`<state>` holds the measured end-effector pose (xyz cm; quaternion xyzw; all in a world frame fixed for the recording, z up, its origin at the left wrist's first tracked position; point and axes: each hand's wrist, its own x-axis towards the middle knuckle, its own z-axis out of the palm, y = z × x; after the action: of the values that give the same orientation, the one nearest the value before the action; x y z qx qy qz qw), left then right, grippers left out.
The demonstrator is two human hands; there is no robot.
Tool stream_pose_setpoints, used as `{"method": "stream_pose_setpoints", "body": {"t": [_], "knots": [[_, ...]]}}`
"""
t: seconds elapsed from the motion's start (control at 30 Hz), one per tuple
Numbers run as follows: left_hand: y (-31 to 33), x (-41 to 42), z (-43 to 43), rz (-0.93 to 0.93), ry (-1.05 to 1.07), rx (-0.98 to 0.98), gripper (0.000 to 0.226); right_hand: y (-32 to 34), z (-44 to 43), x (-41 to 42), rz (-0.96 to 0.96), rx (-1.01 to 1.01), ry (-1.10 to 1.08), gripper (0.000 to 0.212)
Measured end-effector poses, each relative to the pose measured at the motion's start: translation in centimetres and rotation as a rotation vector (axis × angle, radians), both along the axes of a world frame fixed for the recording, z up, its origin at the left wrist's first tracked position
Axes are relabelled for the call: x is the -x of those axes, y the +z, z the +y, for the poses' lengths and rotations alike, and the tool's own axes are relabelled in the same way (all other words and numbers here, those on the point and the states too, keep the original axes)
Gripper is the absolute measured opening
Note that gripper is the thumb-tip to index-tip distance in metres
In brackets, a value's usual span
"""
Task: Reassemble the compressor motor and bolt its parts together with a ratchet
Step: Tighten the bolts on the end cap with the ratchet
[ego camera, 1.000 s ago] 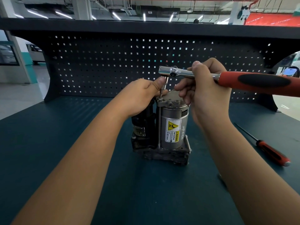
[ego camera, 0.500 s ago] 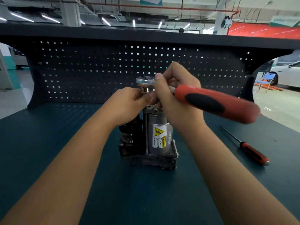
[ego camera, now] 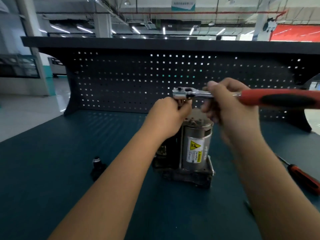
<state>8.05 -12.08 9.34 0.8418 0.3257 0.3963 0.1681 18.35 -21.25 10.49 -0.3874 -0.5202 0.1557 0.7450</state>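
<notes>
Right hand (ego camera: pixel 230 108) grips ratchet (ego camera: pixel 190 95); left hand (ego camera: pixel 168 116) pinches the bit (ego camera: pixel 183 101) under its head, above motor (ego camera: pixel 195 144). Risk: a tilted bit slips or cross-threads the bolt.

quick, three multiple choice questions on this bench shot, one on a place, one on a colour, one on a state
1. Where does the screwdriver lie?
A. on the table, right of the compressor motor
B. on top of the motor
C. hung on the pegboard

2. What colours is the ratchet handle?
A. blue and white
B. red and black
C. plain yellow

3. What is the right hand doing?
A. resting flat on the table
B. holding the screwdriver
C. gripping the ratchet

Answers:
1 A, it lies flat at the right edge of the table, apart from the motor.
2 B, the grip is red with a black inlay.
3 C, its fingers curl round the metal shaft near the head, while the left hand pinches the bit under the head.
</notes>
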Motion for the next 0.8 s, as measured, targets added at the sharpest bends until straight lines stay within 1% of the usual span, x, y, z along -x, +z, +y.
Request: {"method": "stream_pose_setpoints", "body": {"t": [0.03, 0.07, 0.1, 0.13, 0.17, 0.2, 0.23, 0.3, 0.33, 0.4, 0.43, 0.47, 0.5, 0.53, 0.57, 0.6, 0.63, 0.67, 0.7, 0.73, 0.77, 0.8], "knots": [[-0.2, 0.0, -0.2, -0.001, -0.03, 0.011, 0.045, 0.5, 0.0, -1.0, 0.203, 0.093, 0.138, 0.026], [-0.3, -0.1, -0.3, 0.008, -0.034, 0.007, 0.046, 0.9, 0.4, -1.8, 0.343, 0.206, 0.235, 0.027], [-0.2, -0.1, -0.4, 0.026, -0.02, -0.015, 0.048, 1.1, 0.7, -2.3, 0.394, 0.295, 0.286, 0.028], [-0.1, -0.1, -0.6, 0.046, -0.003, -0.028, 0.049, 1.0, 1.0, -2.6, 0.362, 0.309, 0.281, 0.029], [-0.1, -0.3, -0.5, 0.043, 0.004, -0.039, 0.051, 1.0, 0.9, -2.3, 0.306, 0.271, 0.253, 0.028], [-0.1, -0.4, -0.3, 0.022, 0.0, -0.033, 0.053, 0.8, 0.8, -2.0, 0.216, 0.187, 0.185, 0.028], [-0.1, -0.5, -0.2, 0.0, 0.001, -0.02, 0.054, 0.6, 0.0, -1.5, 0.104, 0.101, 0.081, 0.028], [-0.3, -0.6, -0.2, -0.013, 0.02, -0.016, 0.053, 0.2, 0.1, 0.0, -0.126, -0.004, -0.187, 0.029], [-0.4, -0.7, -0.2, 0.014, 0.043, -0.046, 0.047, 0.0, 0.4, 0.8, -0.218, -0.003, -0.289, 0.027], [-0.5, -1.1, -0.2, 0.093, 0.108, -0.143, 0.03, -0.3, 0.5, 2.4, -0.325, 0.06, -0.313, 0.019], [-0.5, -1.3, 0.2, 0.076, 0.13, -0.169, 0.021, -0.5, 0.2, 3.2, -0.422, 0.063, -0.294, 0.017], [-0.5, -1.3, 0.4, 0.055, 0.142, -0.171, 0.014, -0.7, -0.1, 3.7, -0.526, 0.054, -0.335, 0.02], [-0.6, -1.4, 0.5, 0.038, 0.143, -0.18, 0.015, -0.7, -0.5, 4.0, -0.594, 0.027, -0.409, 0.023], [-0.7, -1.3, 0.5, 0.057, 0.134, -0.191, 0.018, -0.5, -0.7, 4.0, -0.597, -0.017, -0.485, 0.022], [-0.8, -1.2, 0.5, 0.064, 0.114, -0.198, 0.024, -0.2, -1.0, 3.8, -0.518, -0.03, -0.524, 0.021], [-0.8, -1.0, 0.3, 0.046, 0.085, -0.159, 0.035, 0.3, -0.5, 3.4, -0.366, -0.02, -0.485, 0.023], [-0.7, -0.8, 0.2, 0.01, 0.055, -0.1, 0.046, 0.7, -0.3, 2.5, -0.164, 0.017, -0.359, 0.024], [-0.5, -0.6, 0.1, -0.021, 0.021, -0.046, 0.052, 1.2, 0.1, 1.4, 0.052, 0.084, -0.189, 0.023], [-0.4, -0.5, 0.2, -0.031, -0.01, -0.025, 0.054, 1.9, 0.3, 0.4, 0.246, 0.176, -0.019, 0.024], [-0.3, -0.5, 0.1, -0.025, -0.038, -0.011, 0.053, 2.2, 0.4, -0.5, 0.389, 0.266, 0.121, 0.025], [-0.3, -0.5, 0.0, -0.019, -0.051, -0.014, 0.053, 2.3, 0.5, -1.0, 0.453, 0.314, 0.195, 0.026], [-0.1, -0.5, -0.1, -0.016, -0.052, -0.026, 0.052, 2.2, 0.5, -1.1, 0.446, 0.304, 0.208, 0.026]]}}
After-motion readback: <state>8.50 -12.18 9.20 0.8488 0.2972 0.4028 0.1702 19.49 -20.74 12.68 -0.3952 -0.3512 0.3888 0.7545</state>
